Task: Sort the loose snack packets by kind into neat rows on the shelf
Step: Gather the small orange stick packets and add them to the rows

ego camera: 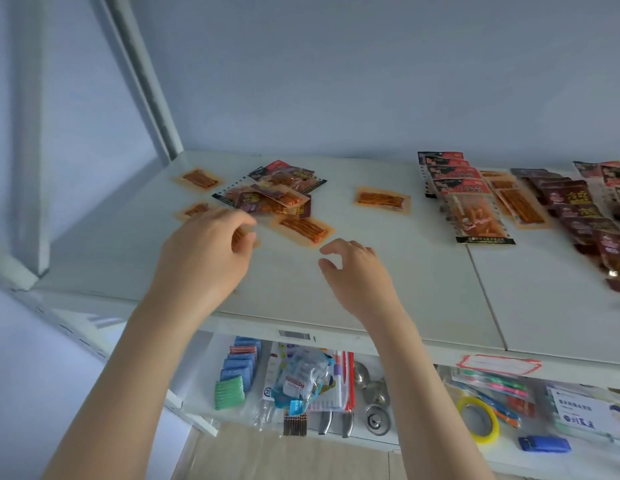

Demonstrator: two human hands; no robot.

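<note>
A white shelf (388, 271) carries snack packets. At the left lies a loose heap of mixed packets (277, 192), with clear orange stick packets around it: one (199, 179) at the far left, one (303, 228) in front of the heap, one (383, 199) alone in the middle. At the right stand overlapping rows: red-and-black packets (464, 192), clear orange ones (516, 199), dark maroon ones (578, 209). My left hand (206, 251) hovers over a clear orange packet (241, 237), fingers curled, mostly hiding it. My right hand (357, 268) hangs above bare shelf, fingers loosely bent and holding nothing.
A white upright post (145, 81) rises at the shelf's back left corner. The lower shelf holds blue and green sponges (237, 372), a plastic bag of small goods (301, 379), metal knobs (376, 396), yellow tape (478, 424) and pens. A red-edged label (499, 365) sits on the front edge.
</note>
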